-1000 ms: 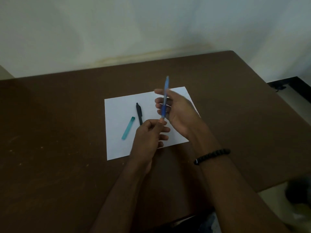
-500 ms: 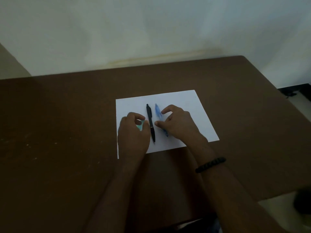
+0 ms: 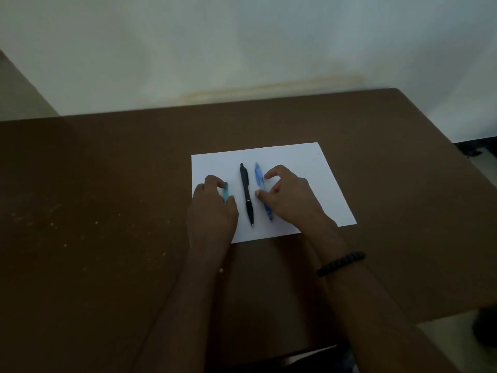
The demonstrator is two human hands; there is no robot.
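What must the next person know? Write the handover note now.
Left hand: pinches the short teal plastic cap over the white paper sheet.
Right hand: thumb and forefinger touch the translucent blue pen; grip unclear.
The slim black pen lies untouched between them, roughly parallel to the blue one. The sheet is on the brown table.
Done: both pens laid on the sheet.
Left: probably fitting the cap to a pen.

- sheet of paper point(image 3: 309, 170): white, smooth, matt.
- table point(image 3: 107, 211): brown matt top, pale scuffed flecks toward 9 o'clock.
- black pen point(image 3: 246, 189): opaque plastic, faint sheen.
- blue pen point(image 3: 258, 175), teal cap point(image 3: 226, 192): translucent plastic.
- bracelet point(image 3: 341, 263): dull black beads.
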